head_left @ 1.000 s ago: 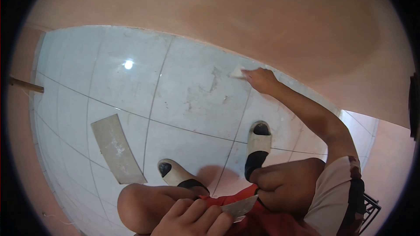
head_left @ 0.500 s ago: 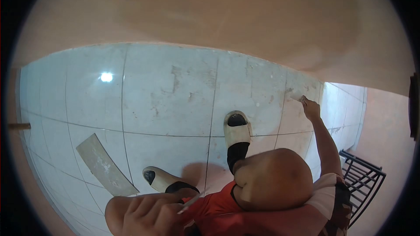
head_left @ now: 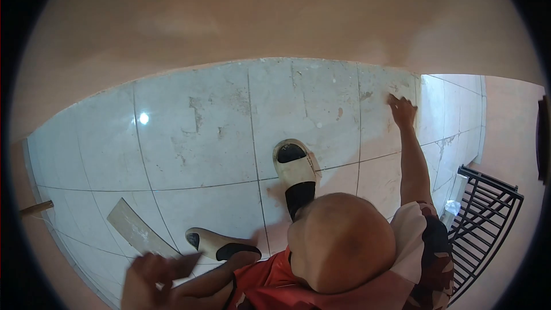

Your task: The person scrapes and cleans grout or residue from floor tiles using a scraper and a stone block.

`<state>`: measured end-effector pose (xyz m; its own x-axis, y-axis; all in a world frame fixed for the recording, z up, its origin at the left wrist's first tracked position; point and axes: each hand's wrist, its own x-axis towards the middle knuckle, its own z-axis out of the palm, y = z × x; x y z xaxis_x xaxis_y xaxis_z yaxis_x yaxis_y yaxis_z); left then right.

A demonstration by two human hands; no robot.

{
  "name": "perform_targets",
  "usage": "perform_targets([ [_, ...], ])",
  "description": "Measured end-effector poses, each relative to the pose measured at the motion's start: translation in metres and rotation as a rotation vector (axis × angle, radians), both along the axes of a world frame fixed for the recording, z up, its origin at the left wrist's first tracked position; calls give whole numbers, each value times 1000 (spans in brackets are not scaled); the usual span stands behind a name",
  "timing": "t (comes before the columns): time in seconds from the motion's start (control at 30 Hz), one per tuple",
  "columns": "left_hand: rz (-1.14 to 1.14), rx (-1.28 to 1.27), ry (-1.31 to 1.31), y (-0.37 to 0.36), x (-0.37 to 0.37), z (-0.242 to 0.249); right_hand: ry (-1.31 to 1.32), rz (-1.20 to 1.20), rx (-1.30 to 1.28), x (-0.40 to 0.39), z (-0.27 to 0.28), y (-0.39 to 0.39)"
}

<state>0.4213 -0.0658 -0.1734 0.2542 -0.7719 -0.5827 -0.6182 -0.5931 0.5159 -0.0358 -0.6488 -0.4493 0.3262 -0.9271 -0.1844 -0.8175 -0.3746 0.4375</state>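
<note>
My left hand [head_left: 146, 278], low in the view and blurred, is closed on a thin flat blade [head_left: 186, 264] that looks like a putty knife; its handle is hidden. My right hand [head_left: 405, 113] reaches to the tiled floor [head_left: 310, 106] close to the foot of the wall. Its fingers are bent and smeared by motion, and whatever they hold cannot be made out. Around it, the pale tiles carry brownish smears and scuffs. Between my arms are my bent knee and my feet in slip-on sandals [head_left: 297, 172].
A plain wall [head_left: 258, 17] rises in front. A flat pale board [head_left: 140, 229] lies on the floor at left. At right stands a black metal rack [head_left: 488, 206] with a white crumpled item [head_left: 453, 207] beside it. A brown bar [head_left: 35, 209] juts in at far left.
The view has shifted. My left hand has moved left, turning the blade broadside. My right hand is nearer the wall; the pale flat piece seen at its fingertips no longer shows.
</note>
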Motion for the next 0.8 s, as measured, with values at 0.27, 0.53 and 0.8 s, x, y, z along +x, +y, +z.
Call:
perform_targets([
  [0.27,377,-44,-49,13,98,-147,-114,367,181,40,13,18],
  [0.53,404,102,-25,55,88,-209,-193,-317,133,-174,-30,-34],
  [0.8,417,206,-107,17,91,-196,-374,-622,-39,-109,-20,-71],
])
